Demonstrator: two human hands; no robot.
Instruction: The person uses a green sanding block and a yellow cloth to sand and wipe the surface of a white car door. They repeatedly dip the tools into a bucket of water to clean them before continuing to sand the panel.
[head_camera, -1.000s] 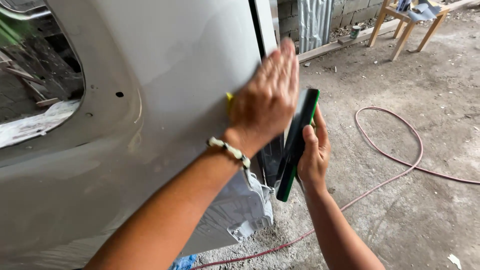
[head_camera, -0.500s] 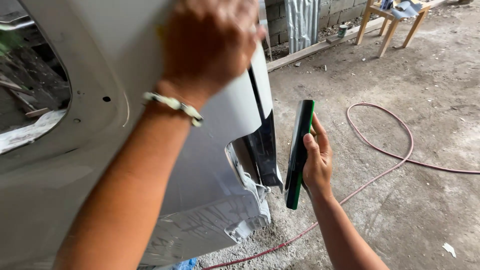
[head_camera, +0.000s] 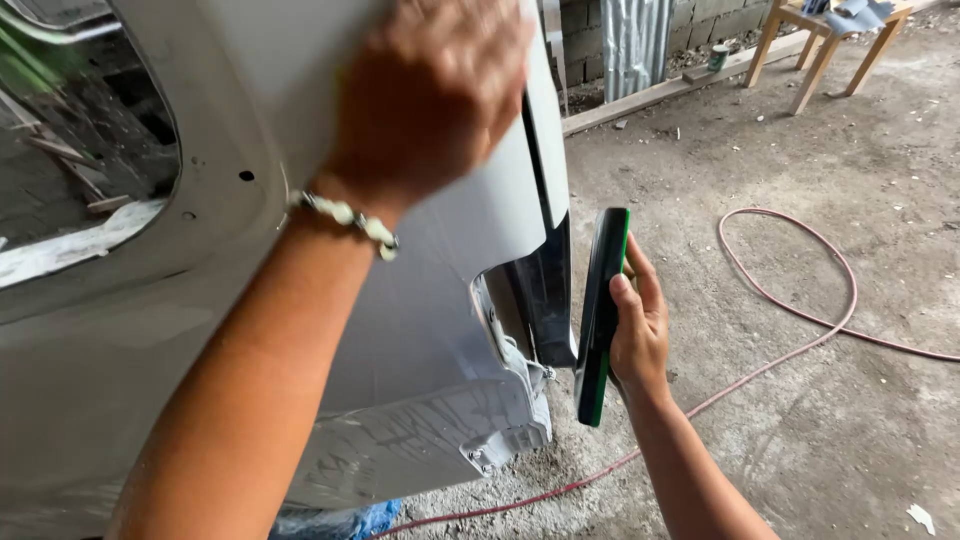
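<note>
My left hand (head_camera: 430, 95) lies flat, fingers spread, against the upper part of a grey primed car body panel (head_camera: 420, 330); the hand is blurred and a beaded bracelet (head_camera: 350, 220) circles its wrist. My right hand (head_camera: 640, 330) grips a long black and green sanding block (head_camera: 600, 310), held upright just right of the panel's rear edge and not touching it. A dark opening (head_camera: 535, 300) in the panel sits beside the block.
A red hose (head_camera: 800, 310) loops over the concrete floor on the right. A wooden stool (head_camera: 830, 40) and a small can (head_camera: 718, 57) stand at the back by a block wall. A window opening (head_camera: 80, 170) shows at left. Blue plastic (head_camera: 360, 520) lies under the panel.
My left hand has slid up the panel from beside the block to the top of the view. The right hand with the block has dropped slightly and drawn away from the panel edge.
</note>
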